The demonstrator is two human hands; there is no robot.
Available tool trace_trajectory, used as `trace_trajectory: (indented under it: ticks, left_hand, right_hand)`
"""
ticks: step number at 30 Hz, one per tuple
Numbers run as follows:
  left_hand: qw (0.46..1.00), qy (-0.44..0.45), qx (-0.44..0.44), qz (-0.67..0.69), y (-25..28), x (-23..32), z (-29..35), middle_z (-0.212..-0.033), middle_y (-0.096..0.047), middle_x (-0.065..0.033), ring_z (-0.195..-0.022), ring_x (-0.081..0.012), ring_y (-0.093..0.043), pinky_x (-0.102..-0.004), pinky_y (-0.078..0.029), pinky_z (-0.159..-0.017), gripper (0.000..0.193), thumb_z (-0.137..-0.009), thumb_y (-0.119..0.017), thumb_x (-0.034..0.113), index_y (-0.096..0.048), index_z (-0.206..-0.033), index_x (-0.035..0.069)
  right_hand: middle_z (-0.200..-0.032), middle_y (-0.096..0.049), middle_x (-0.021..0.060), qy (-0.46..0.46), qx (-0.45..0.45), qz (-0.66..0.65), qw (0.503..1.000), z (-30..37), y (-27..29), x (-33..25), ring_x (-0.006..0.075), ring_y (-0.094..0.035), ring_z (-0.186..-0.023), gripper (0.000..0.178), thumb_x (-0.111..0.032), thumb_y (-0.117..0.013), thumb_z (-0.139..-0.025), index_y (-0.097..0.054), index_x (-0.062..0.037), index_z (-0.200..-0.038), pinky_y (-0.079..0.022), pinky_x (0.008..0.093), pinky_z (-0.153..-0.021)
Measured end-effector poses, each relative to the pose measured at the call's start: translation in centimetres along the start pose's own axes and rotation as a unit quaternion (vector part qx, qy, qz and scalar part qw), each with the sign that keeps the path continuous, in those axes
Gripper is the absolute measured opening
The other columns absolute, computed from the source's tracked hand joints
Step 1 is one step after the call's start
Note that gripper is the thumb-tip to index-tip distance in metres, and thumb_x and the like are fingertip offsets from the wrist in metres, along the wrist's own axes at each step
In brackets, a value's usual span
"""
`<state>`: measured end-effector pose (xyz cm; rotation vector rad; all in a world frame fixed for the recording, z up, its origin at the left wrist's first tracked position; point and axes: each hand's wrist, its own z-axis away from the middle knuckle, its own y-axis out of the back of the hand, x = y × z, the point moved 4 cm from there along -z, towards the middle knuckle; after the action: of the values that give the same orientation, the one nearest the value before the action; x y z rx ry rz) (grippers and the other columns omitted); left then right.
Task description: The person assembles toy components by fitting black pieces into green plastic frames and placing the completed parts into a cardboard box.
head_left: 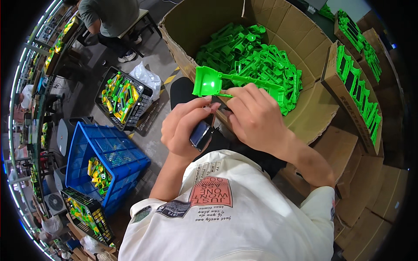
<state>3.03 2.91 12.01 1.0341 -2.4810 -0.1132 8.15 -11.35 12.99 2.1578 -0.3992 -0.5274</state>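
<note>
Just beyond my hands is a bright green plastic housing, with a square hollow end at the left and a long narrow body running right. My right hand is closed on its near edge, fingers curled over it. A dark, glossy rectangular piece rests in my left hand, held against the palm. The left thumb and forefinger pinch close together below the square end, by what look like thin wires. Exactly what those fingertips grip is hidden.
A large cardboard box heaped with green plastic parts stands ahead. At right, a carton holds rows of green parts. A black crate and a blue crate with yellow-green pieces are left. Another person works far left.
</note>
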Motion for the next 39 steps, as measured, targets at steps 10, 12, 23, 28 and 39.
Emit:
trace_trajectory:
  ticks: [10,12,23,28,39]
  left_hand:
    - [0.997,-0.042,-0.062,0.005,-0.3,0.0,-0.3,-0.084,-0.069,-0.0192,-0.069,-0.0251,-0.069,-0.0311,-0.055,-0.063,0.033,-0.069,-0.078,-0.01,-0.055,-0.09,0.001]
    - [0.997,-0.039,-0.062,0.004,-0.3,0.0,-0.2,-0.084,-0.069,-0.0189,-0.068,-0.0248,-0.068,-0.031,-0.055,-0.062,0.033,-0.068,-0.077,-0.01,-0.055,-0.089,0.001]
    - [0.994,0.041,-0.06,0.076,-0.6,-1.0,-0.5,-0.082,-0.069,-0.0156,-0.066,-0.0239,-0.067,-0.0276,-0.052,-0.059,0.028,-0.064,-0.077,-0.01,-0.062,-0.085,0.0]
    - [0.99,0.073,-0.08,0.095,-0.7,-1.3,-0.9,-0.082,-0.069,-0.0151,-0.069,-0.0233,-0.068,-0.0273,-0.053,-0.061,0.027,-0.064,-0.076,-0.01,-0.062,-0.084,0.0]
    - [0.987,0.093,-0.089,0.099,-0.3,-1.3,-0.6,-0.081,-0.069,-0.0144,-0.071,-0.0232,-0.069,-0.0276,-0.053,-0.063,0.027,-0.064,-0.075,-0.011,-0.062,-0.085,0.0]
  right_hand:
    - [-0.087,-0.057,0.0071,0.018,0.008,0.041,0.999,0.5,0.4,-0.1,0.0218,-0.054,-0.082,0.013,-0.012,-0.065,-0.067,-0.056,-0.0067,-0.076,-0.044,0.0323,-0.065]
    - [-0.087,-0.057,0.0073,0.024,0.005,0.04,0.999,0.5,0.4,-0.1,0.0218,-0.054,-0.083,0.014,-0.012,-0.065,-0.067,-0.056,-0.0066,-0.076,-0.044,0.0322,-0.065]
    - [-0.085,-0.058,0.0087,0.038,-0.038,0.023,0.998,0.4,0.3,-0.1,0.0225,-0.054,-0.084,0.018,-0.016,-0.065,-0.066,-0.058,-0.0047,-0.077,-0.043,0.0329,-0.064]
    - [-0.082,-0.057,0.0085,0.043,-0.043,0.05,0.997,0.3,0.3,0.1,0.0221,-0.054,-0.082,0.016,-0.017,-0.064,-0.066,-0.058,-0.005,-0.075,-0.042,0.032,-0.062]
    - [-0.079,-0.056,0.0069,0.053,-0.054,0.06,0.995,0.5,0.2,-0.2,0.021,-0.053,-0.082,0.014,-0.016,-0.063,-0.068,-0.057,-0.006,-0.074,-0.041,0.0313,-0.061]
